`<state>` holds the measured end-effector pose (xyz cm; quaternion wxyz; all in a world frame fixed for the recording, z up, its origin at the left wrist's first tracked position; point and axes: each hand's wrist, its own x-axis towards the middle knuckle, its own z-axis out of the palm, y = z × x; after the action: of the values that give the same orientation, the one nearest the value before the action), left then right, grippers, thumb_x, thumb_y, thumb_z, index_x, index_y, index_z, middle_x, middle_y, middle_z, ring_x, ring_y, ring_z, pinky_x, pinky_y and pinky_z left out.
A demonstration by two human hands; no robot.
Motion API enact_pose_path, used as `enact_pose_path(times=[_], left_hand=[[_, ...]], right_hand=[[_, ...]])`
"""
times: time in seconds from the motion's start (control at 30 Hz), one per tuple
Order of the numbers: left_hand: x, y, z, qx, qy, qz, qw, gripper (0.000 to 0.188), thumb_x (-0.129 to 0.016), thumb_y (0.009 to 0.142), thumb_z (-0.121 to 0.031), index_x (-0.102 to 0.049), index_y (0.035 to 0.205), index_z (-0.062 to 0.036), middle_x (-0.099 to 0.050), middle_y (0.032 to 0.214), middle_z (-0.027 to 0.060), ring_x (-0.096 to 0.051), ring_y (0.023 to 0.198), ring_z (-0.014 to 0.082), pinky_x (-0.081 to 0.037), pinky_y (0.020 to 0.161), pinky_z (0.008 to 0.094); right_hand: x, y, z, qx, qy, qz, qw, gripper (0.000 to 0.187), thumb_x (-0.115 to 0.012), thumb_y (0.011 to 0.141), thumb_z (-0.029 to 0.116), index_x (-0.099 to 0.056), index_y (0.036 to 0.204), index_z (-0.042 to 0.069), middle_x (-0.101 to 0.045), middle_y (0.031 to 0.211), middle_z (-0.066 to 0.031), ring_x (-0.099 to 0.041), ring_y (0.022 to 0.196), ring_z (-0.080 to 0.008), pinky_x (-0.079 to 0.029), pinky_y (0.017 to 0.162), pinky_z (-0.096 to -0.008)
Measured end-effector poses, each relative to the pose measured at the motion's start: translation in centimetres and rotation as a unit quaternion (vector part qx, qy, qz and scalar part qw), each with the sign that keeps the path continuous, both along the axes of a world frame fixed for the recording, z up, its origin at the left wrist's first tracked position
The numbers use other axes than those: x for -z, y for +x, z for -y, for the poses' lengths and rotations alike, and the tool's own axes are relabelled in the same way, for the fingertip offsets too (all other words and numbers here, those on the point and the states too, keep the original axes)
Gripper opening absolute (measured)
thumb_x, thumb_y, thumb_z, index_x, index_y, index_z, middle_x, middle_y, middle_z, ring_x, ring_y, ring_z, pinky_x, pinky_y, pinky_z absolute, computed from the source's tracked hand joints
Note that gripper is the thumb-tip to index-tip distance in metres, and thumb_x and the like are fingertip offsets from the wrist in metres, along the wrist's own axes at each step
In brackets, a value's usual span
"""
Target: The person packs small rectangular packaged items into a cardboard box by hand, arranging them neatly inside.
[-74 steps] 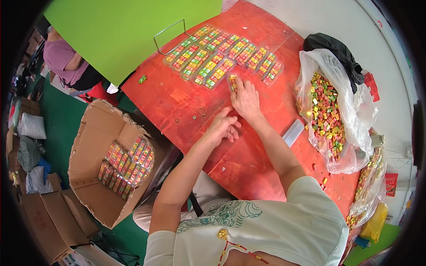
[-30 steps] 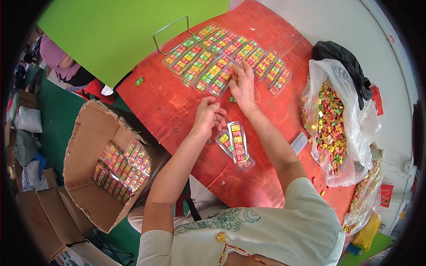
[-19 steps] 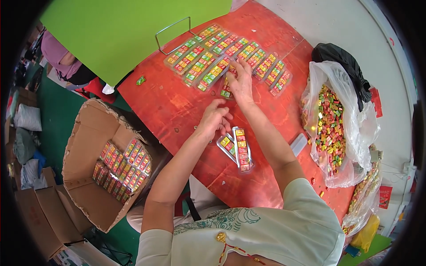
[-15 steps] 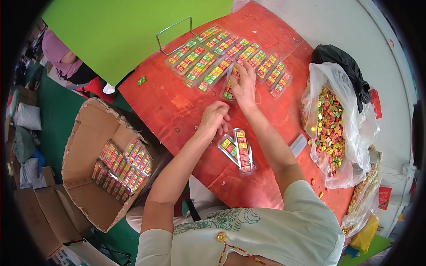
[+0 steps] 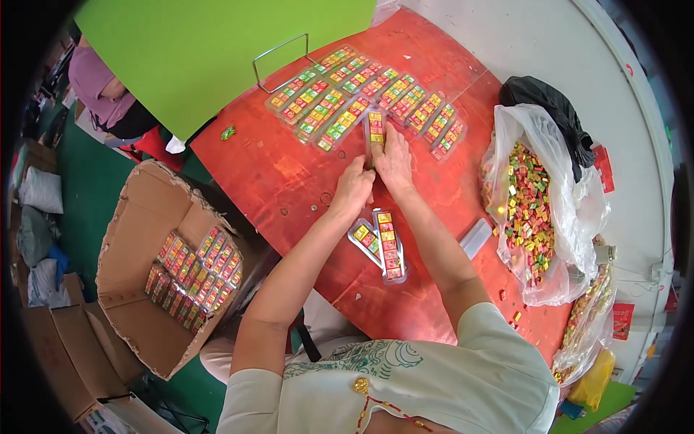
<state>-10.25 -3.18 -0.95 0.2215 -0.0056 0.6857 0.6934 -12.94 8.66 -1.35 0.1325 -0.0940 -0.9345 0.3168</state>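
Note:
A long, narrow clear plastic tray filled with small red and yellow wrapped pieces is tilted up over the red table. My right hand is closed round its right side. At its near end, my left hand has its fingers drawn together against it, touching the right hand; the fingertips are partly hidden. Nearer me, a filled tray lies partly across another tray holding yellow and green pieces. Beyond my hands, several similar filled trays lie side by side in slanting rows.
An open plastic bag of loose wrapped pieces stands at the right, beside a black bag. A cardboard box at the left holds stacked filled trays. A metal wire frame stands by the green panel. Another person is at far left.
My right hand has lifted a filled tray from the near side of the rows and drawn it nearer. My left hand has moved up to meet its near end.

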Motion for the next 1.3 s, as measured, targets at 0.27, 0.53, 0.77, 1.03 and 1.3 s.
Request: enact_pose_path(times=[0.27,0.53,0.77,1.03,1.3], left_hand=[[0.1,1.0,1.2,0.064,-0.058,-0.018,0.996,0.042,-0.047,0.084,-0.017,-0.048,0.122,0.0023,-0.061,0.066,0.0182,-0.059,0.046,0.0238,-0.044,0.043,0.0373],[-0.4,3.9,3.8,0.028,-0.044,-0.020,0.998,0.034,-0.048,0.086,-0.020,-0.058,0.109,0.0025,-0.062,0.066,0.0169,-0.058,0.047,0.0215,-0.045,0.047,0.0350],[0.3,8.4,7.8,-0.198,0.001,-0.122,0.973,0.026,-0.051,0.087,-0.013,-0.058,0.109,-0.0018,-0.058,0.089,0.0088,-0.057,0.077,0.0161,-0.047,0.069,0.0268],[1.3,13.9,14.9,-0.442,-0.004,-0.160,0.883,0.055,-0.053,0.088,-0.012,-0.032,0.138,-0.0025,-0.035,0.136,0.0113,-0.038,0.118,0.0217,-0.032,0.098,0.0287],[3.0,11.4,14.6,-0.396,0.395,-0.092,0.824,0.052,-0.053,0.090,-0.022,-0.031,0.134,-0.0040,-0.045,0.129,0.0079,-0.042,0.120,0.0184,-0.029,0.103,0.0353]], right_hand=[[0.0,2.6,-0.7,-0.054,0.027,0.011,0.998,0.052,-0.048,0.083,0.022,-0.042,0.133,0.008,-0.052,0.117,-0.0201,-0.049,0.109,-0.0390,-0.039,0.090,-0.0539],[-1.8,4.9,-0.8,-0.185,0.025,0.087,0.979,0.051,-0.049,0.083,0.024,-0.046,0.132,0.013,-0.053,0.120,-0.0150,-0.048,0.116,-0.0338,-0.035,0.093,-0.0535],[-3.0,5.4,0.8,-0.318,-0.002,0.113,0.941,0.048,-0.053,0.086,0.019,-0.045,0.133,0.012,-0.053,0.125,-0.0142,-0.048,0.119,-0.0294,-0.038,0.097,-0.0426],[-3.4,4.7,5.5,-0.419,0.030,0.136,0.897,0.048,-0.053,0.089,0.025,-0.044,0.135,0.015,-0.050,0.127,-0.0101,-0.044,0.122,-0.0296,-0.035,0.099,-0.0426],[-4.0,7.1,13.3,-0.503,0.072,0.128,0.852,0.048,-0.055,0.088,0.021,-0.044,0.135,0.014,-0.050,0.126,-0.0111,-0.044,0.120,-0.0316,-0.036,0.098,-0.0433]])
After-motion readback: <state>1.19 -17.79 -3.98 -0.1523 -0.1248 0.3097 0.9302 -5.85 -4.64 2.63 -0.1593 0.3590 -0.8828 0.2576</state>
